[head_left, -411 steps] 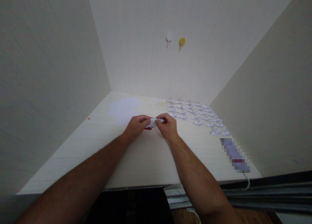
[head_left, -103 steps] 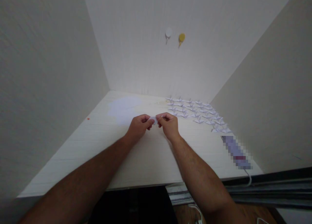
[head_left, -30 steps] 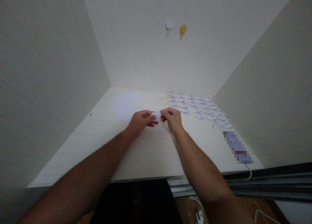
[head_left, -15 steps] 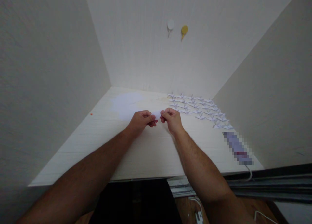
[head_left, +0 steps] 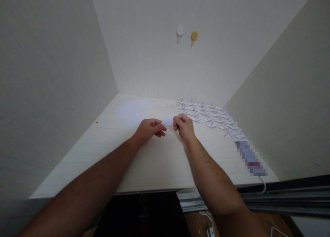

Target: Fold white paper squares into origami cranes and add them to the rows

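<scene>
My left hand and my right hand meet over the middle of the pale wooden desk. Between their fingertips is a small folded piece of white paper, pinched at each end. Both hands have their fingers curled closed on it. To the right of my right hand, several small white folded paper cranes lie in rows on the desk.
A stack of white paper sheets lies at the back left of the desk. A blurred-out flat object with a white cable lies at the right front edge. Two round hooks sit on the back wall. Walls close in on three sides.
My hands have drawn slightly apart, so more of the folded paper shows between them. The view has shifted a little.
</scene>
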`<state>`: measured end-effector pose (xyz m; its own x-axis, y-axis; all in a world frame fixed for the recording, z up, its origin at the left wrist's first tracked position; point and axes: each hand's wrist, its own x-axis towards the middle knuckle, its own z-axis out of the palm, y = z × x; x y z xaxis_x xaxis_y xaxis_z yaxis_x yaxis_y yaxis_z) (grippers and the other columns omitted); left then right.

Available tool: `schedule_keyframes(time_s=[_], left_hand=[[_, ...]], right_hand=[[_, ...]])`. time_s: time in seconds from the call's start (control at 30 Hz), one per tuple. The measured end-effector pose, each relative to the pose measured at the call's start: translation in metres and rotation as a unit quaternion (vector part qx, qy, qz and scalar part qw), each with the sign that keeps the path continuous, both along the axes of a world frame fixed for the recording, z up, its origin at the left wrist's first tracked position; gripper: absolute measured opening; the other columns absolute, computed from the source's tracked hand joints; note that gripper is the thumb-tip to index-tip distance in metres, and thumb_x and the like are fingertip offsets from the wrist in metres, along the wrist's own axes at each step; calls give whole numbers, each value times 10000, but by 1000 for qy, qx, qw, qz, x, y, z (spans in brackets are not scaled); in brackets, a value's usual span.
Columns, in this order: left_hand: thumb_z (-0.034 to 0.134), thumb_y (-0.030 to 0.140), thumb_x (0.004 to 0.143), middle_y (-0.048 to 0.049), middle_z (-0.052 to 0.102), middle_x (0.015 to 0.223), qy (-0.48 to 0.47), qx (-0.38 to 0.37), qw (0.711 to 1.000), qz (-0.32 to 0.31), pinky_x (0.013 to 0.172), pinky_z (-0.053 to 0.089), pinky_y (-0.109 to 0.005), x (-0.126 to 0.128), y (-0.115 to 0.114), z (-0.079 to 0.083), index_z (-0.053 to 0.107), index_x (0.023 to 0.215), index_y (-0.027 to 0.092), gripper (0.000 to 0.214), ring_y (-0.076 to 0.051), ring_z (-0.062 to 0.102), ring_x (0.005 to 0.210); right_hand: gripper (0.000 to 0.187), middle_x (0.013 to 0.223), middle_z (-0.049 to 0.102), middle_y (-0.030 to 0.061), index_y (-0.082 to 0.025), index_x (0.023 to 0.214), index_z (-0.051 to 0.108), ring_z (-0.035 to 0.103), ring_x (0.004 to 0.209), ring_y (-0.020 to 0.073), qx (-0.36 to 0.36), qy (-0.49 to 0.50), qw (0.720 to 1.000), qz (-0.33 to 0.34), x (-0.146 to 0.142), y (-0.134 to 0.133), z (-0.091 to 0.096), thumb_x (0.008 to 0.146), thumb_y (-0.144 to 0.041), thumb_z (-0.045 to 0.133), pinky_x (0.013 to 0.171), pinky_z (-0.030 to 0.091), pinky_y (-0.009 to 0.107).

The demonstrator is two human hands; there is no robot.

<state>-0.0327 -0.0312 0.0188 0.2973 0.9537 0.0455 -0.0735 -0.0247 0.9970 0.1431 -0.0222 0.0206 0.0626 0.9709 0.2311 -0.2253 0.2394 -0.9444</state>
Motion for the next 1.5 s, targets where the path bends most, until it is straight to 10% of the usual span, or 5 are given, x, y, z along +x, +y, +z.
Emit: schedule_keyframes(time_s=[0.67, 0.87, 1.1, 1.5], left_hand=[[645, 379, 751, -89, 703, 765, -86, -40, 994, 51, 522, 506, -300, 3, -1, 5, 642, 891, 123, 292, -184, 659, 577], [784, 222, 579, -10, 647, 751, -35, 104, 986, 122, 616, 521, -281, 9, -1, 1, 614, 887, 155, 358, -145, 626, 660], [707, 243, 683, -6, 681, 748, 112, 210, 939, 247, 686, 509, -274, 9, -9, 6, 665, 782, 200, 116, -150, 624, 677], [752, 279, 642, -29, 690, 647, -37, 95, 976, 194, 628, 512, -294, 9, -4, 3, 658, 747, 157, 186, -165, 647, 621]], right_hand=[[245, 472, 546, -47, -179, 578, 528, 409, 380, 61, -10, 65, 997, -36, 2, 2, -1, 686, -293, 716, 391, 297, 202], [253, 493, 564, -45, -181, 587, 516, 435, 387, 66, -25, 88, 995, -43, 0, 1, 2, 685, -301, 716, 392, 308, 203], [253, 521, 590, -33, -176, 591, 526, 462, 399, 69, -28, 84, 996, -26, -3, -1, 2, 695, -309, 715, 403, 333, 208], [264, 522, 606, -29, -177, 586, 521, 481, 399, 73, -37, 90, 995, -25, -3, -2, 4, 661, -309, 736, 403, 363, 205]])
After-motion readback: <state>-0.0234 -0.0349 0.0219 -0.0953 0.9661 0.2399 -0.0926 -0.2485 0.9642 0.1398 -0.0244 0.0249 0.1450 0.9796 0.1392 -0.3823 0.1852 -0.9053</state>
